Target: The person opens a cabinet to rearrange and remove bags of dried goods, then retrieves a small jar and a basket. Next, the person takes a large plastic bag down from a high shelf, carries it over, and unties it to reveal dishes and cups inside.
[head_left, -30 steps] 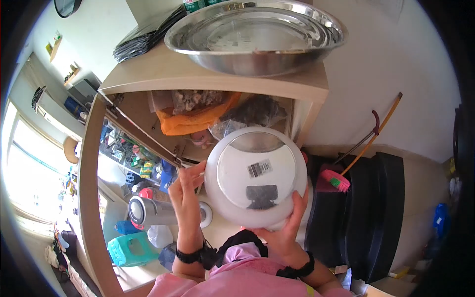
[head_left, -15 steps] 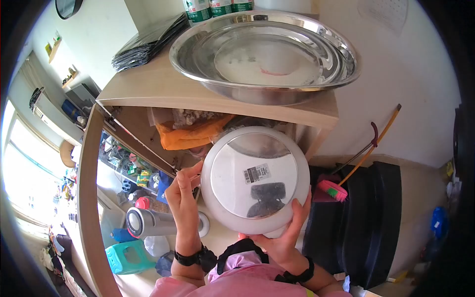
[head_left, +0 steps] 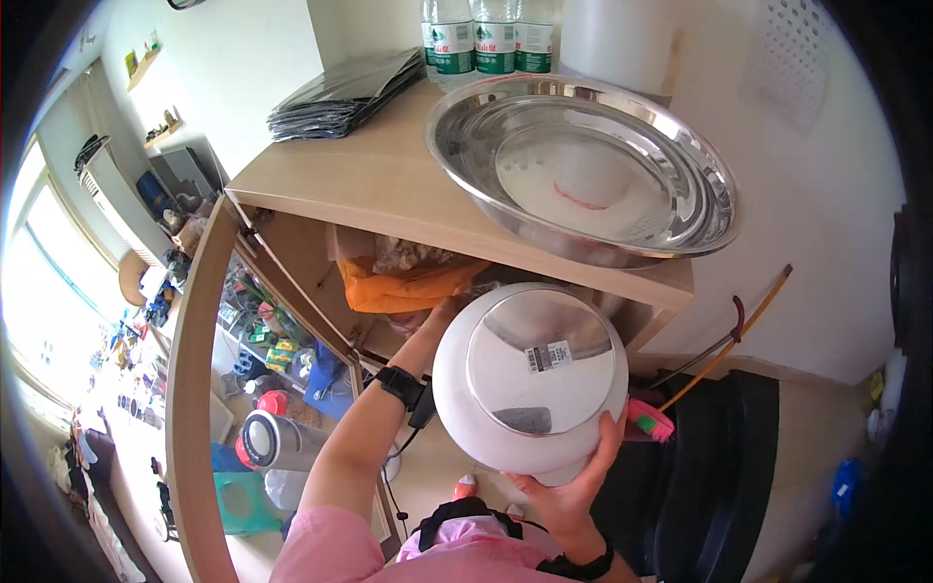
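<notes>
The pale wood-toned surface [head_left: 360,185] topped an open cabinet [head_left: 316,267]; from its middle, flat dark sheets [head_left: 345,92] lay stacked at ten o'clock, bottles [head_left: 494,39] stood at twelve, a white container [head_left: 617,44] toward one, a shiny metal basin [head_left: 544,160] at three. An orange bag [head_left: 403,290] lay inside the cabinet.

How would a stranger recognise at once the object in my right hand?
Find the open beige wooden cabinet. In front, the right hand holds a round white object. Its whiteness and labelled shiny disc distinguish it from the wide silver metal basin above.
</notes>
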`<state>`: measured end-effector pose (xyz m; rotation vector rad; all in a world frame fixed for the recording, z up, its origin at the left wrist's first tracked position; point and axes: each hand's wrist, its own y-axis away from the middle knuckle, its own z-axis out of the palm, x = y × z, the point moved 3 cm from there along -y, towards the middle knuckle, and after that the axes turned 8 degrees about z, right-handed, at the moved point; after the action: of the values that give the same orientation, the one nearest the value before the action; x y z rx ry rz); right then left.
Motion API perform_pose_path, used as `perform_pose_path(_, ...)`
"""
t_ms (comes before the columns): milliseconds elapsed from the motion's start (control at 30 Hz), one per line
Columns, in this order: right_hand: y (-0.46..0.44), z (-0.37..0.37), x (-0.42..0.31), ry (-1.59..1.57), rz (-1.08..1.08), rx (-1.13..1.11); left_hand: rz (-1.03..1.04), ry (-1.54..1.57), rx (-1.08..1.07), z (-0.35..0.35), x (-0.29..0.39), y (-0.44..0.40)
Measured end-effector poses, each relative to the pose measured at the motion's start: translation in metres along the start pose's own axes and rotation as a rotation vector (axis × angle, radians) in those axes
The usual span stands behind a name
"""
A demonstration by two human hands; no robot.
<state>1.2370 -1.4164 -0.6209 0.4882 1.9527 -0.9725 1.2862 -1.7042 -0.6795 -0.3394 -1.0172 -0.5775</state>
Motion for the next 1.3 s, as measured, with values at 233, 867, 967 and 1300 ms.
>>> perform_pose_path(233,0.005,0.008,0.003,-0.01,-0.039,0.048,0.236,-0.354,-0.288,-0.043,-0.02,-0.064)
perform_pose_path(867,-0.124,0.041,0.003,0.152,-0.174,0.134,0.733,-0.513,0.225,-0.038,0.03,0.03)
perform_pose_path(967,-0.118,0.03,0.009,0.096,-0.03,0.168,0.765,-0.597,-0.095,0.018,-0.021,0.05)
perform_pose_path(1300,-0.079,0.013,-0.007,0.329,-0.209,0.114,0.846,-0.89,0.148,0.088,-0.065,-0.012)
